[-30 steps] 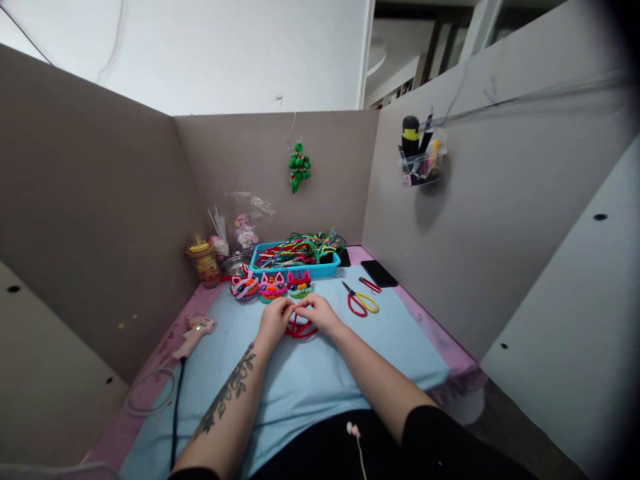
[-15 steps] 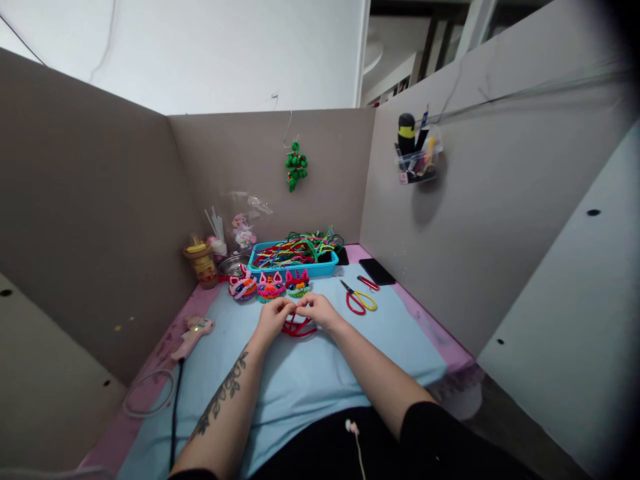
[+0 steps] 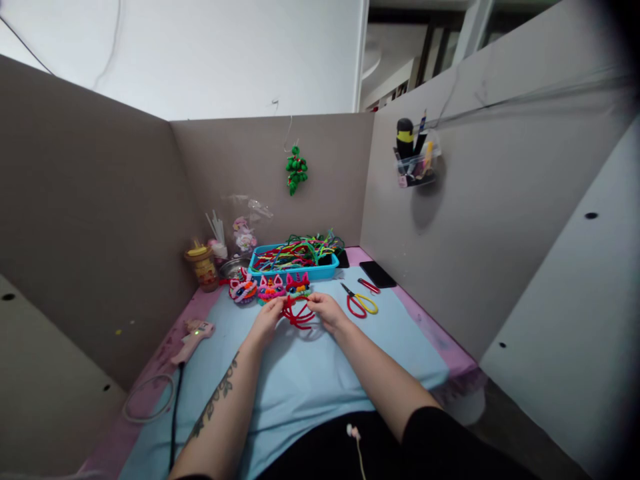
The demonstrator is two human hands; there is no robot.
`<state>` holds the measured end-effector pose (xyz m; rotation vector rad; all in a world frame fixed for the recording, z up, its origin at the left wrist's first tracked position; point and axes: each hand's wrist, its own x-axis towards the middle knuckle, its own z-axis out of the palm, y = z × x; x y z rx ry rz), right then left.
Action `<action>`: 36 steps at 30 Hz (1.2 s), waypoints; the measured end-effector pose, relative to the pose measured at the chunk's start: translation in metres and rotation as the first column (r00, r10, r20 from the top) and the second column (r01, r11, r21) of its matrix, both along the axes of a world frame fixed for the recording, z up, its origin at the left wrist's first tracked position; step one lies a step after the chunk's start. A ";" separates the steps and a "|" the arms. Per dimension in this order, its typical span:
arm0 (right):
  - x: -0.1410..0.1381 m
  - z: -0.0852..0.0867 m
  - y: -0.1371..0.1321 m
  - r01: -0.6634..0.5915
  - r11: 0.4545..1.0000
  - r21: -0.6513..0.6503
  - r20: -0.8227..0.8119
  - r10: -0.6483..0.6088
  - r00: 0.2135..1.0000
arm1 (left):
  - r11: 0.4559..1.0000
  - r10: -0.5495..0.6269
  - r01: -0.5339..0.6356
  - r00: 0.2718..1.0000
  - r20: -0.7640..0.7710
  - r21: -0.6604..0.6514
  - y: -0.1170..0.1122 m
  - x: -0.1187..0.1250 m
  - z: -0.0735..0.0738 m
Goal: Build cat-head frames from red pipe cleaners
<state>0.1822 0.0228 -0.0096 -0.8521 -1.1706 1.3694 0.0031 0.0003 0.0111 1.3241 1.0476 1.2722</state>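
Observation:
Between my hands is a cage-like frame of bent red pipe cleaners (image 3: 299, 319), held just above the blue cloth. My left hand (image 3: 270, 313) pinches its left side with closed fingers. On the other side, my right hand (image 3: 325, 310) grips the frame's upper right edge between thumb and fingers. Just beyond them sit three colourful fuzzy animal heads: an orange and blue one (image 3: 243, 291), a pink one with ears (image 3: 271, 289) and a red-eared one (image 3: 299, 285).
Scissors (image 3: 359, 301) with red and yellow handles lie to the right, near a red cutter (image 3: 369, 286) and a black phone (image 3: 377, 274). Behind is a blue basket (image 3: 295, 274) of pipe cleaners. A pink glue gun (image 3: 193, 341) and a cup (image 3: 203, 267) are at left.
My hands have moved apart, the left going left and the right slightly right. More of the red frame now shows between them.

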 end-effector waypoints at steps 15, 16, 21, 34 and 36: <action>-0.001 0.001 -0.004 -0.044 0.999 0.000 0.062 0.044 0.997 | 0.938 -0.090 0.187 0.945 0.315 -0.293 -0.012 -0.002 0.014; -0.002 0.002 -0.005 0.003 0.999 0.041 0.083 -0.006 0.997 | 0.938 -0.051 0.162 0.939 0.339 -0.306 -0.010 -0.003 0.013; -0.004 0.010 -0.016 0.177 0.938 0.299 0.178 -0.237 0.955 | 0.919 0.135 0.039 0.905 0.404 -0.393 0.000 -0.006 0.008; -0.020 0.009 -0.030 0.172 0.720 0.672 0.389 -0.541 0.745 | 0.914 0.076 0.120 0.888 0.455 -0.387 -0.002 -0.005 0.004; -0.017 0.008 -0.025 0.190 0.779 0.597 0.362 -0.473 0.803 | 0.914 0.065 0.132 0.887 0.458 -0.385 -0.002 -0.005 0.006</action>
